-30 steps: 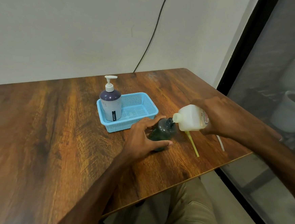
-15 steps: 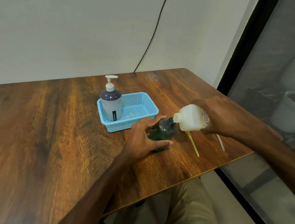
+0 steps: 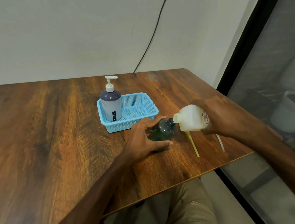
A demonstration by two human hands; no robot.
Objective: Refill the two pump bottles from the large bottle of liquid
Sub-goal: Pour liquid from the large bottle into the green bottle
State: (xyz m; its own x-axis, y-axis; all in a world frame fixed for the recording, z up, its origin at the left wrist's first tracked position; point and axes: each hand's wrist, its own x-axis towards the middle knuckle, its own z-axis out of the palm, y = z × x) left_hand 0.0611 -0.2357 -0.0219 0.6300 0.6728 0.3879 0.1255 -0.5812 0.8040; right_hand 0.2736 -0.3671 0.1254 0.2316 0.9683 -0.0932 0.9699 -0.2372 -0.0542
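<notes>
Looking down over a wooden bench (image 3: 39,138). Left of centre, a blue basket (image 3: 142,105) holding a grey bottle (image 3: 111,106), upright in its left end, white pump screwed on; impossible to tell whether already refilled. Just in front of the basket's right corner, left hand (image 3: 143,138) curled round a dark bottle (image 3: 164,130), thumb along the near side, fingers over the far shoulder, steadying it upright on the bench with pump off and neck open. Directly to the right, large bottle (image 3: 191,119), pale and cloudy, tipped almost flat, spout touching the dark bottle's neck; no stream visible at that meeting point. Right hand (image 3: 221,116) wrapped round the large bottle's rear end, gripping it from behind. On the bench beneath, a yellow tube (image 3: 193,144) and, further right, a white tube (image 3: 220,143), likely parts of a removed pump, heads hidden. Far right, bench edge, then a dark window. Judged progress: about midway, with pouring into the dark bottle apparently under way and the level inside unreadable. Left to do: finishing this pour, refitting the pump, and, if not yet done, filling the grey bottle.
</notes>
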